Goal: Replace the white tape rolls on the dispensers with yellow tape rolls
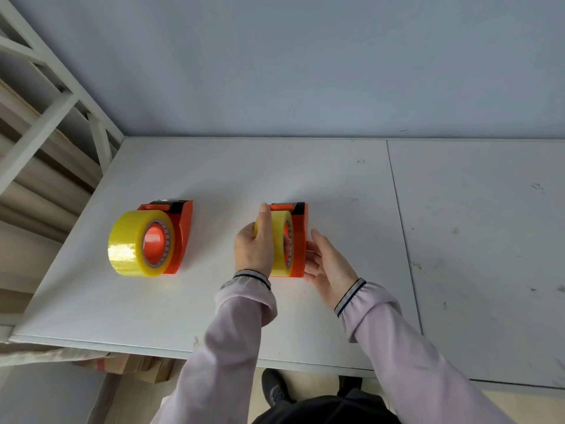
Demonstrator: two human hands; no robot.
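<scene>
Both hands on the right-hand dispenser, yellow roll seated on it.

My left hand (255, 244) has fingers pressed together, curled over the outer face of the yellow tape roll (280, 243); my right hand (328, 266) has fingers loosely spread, tips touching the back plate of the orange dispenser (299, 240). Roll stands on edge, its axis running left-right, cutter end pointing away toward the wall. Well apart to the left, a second orange dispenser (182, 237) carries another yellow roll (139, 243), same orientation, core facing right. Both sit mid white table (336, 179). I can't read any labels or writing.
</scene>
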